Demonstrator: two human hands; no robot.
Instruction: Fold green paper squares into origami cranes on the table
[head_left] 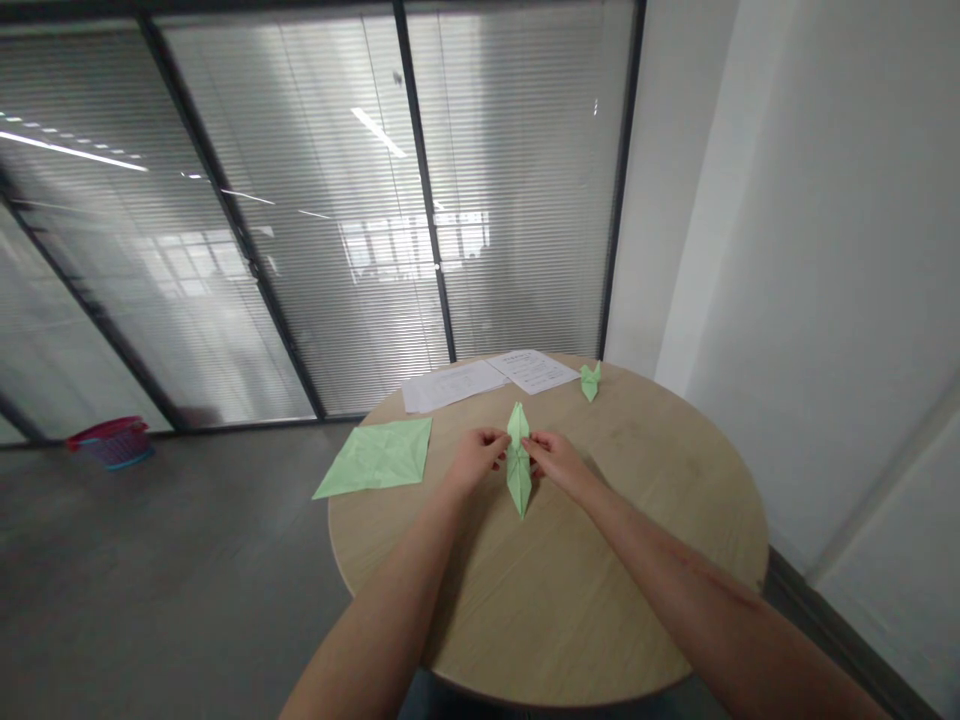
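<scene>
Between my two hands is a narrow piece of folded green paper [518, 470], long and diamond-shaped, with a point toward me and a split tip at the far end. My left hand [475, 455] pinches its left edge near the middle. On the opposite edge, my right hand [556, 462] grips it between thumb and fingers. Some fingertips are hidden behind the paper. Creases run along its length and across its middle.
A creased green sheet [382, 455] lies at the left of the round wooden table [600, 620], partly over its edge. Printed white sheets [534, 370] and a small folded green paper figure [590, 381] lie at the back. A red and blue basket [112, 442] stands on the floor.
</scene>
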